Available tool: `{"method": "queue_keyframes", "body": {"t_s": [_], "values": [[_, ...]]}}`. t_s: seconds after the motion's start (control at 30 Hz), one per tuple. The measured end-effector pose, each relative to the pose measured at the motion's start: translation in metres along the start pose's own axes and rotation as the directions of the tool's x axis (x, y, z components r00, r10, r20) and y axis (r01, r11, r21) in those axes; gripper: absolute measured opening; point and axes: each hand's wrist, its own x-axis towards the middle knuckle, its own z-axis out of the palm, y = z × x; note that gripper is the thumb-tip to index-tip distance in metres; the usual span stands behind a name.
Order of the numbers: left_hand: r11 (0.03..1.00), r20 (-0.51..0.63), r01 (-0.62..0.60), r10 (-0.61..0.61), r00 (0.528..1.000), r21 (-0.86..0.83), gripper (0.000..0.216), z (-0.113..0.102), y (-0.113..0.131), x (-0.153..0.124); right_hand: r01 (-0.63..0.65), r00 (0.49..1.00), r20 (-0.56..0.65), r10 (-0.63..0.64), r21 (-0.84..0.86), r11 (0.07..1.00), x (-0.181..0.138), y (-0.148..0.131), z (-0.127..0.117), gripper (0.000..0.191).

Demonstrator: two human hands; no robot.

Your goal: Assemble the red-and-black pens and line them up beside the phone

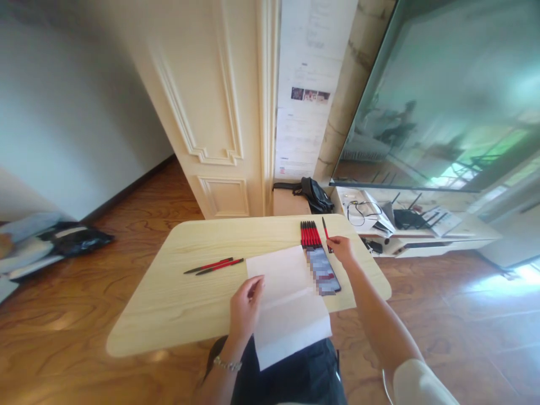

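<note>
Your right hand [342, 251] pinches one red pen [325, 231] upright-tilted, just beside the row of pens [310, 234] at the table's [177, 292] far edge. Your left hand [246, 306] rests on the paper [287, 304], seemingly loosely curled, grasping nothing.

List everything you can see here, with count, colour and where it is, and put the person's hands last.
table: one, pale wood, centre of the view
sheet of paper: one, white, near edge of the table, hanging over it
phone: one, dark, right of the paper
row of pens: several, red and black, side by side beyond the phone
two pens: red and black, lying left of the paper
bag: one, black, on a box behind the table
screen: one, large, upper right
router: one, black, on the low white shelf
left hand: on the paper's left edge
right hand: holding a single pen, red and black
</note>
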Motion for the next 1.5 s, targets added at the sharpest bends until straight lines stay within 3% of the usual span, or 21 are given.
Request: {"method": "queue_keyframes", "body": {"t_s": [0.1, 0.2, 0.63, 1.27, 1.37, 1.5], "values": [[0.984, -0.069, -0.02, 0.033, 0.997, 0.178, 0.035, -0.016, -0.024, -0.001, -0.037, 0.999, -0.01, 0.036, -0.103, 0.994, 0.032, 0.01, -0.002, 0.026], [0.972, -0.092, -0.009, 0.031, 0.995, 0.235, 0.032, -0.021, -0.035, 0.0, -0.04, 0.999, -0.023, 0.037, -0.19, 0.981, 0.043, 0.011, 0.004, 0.021], [0.961, -0.031, -0.03, 0.04, 0.999, 0.275, 0.028, -0.017, -0.033, 0.001, 0.027, 1.0, 0.015, -0.024, -0.279, 0.96, 0.044, 0.011, 0.012, 0.029], [0.967, -0.046, -0.025, 0.038, 0.998, 0.253, 0.032, -0.018, -0.031, 0.0, 0.075, 0.996, 0.059, -0.061, -0.279, 0.957, 0.037, 0.003, 0.016, 0.031], [0.958, -0.068, -0.035, 0.057, 0.996, 0.285, 0.033, -0.027, -0.031, 0.006, 0.078, 0.996, 0.071, -0.06, -0.276, 0.958, 0.035, 0.003, 0.014, 0.039], [0.881, -0.121, -0.077, 0.15, 0.981, 0.467, 0.025, -0.057, -0.031, 0.026, 0.061, 0.995, -0.063, -0.074, -0.191, 0.98, 0.022, 0.007, 0.019, 0.048]]}}
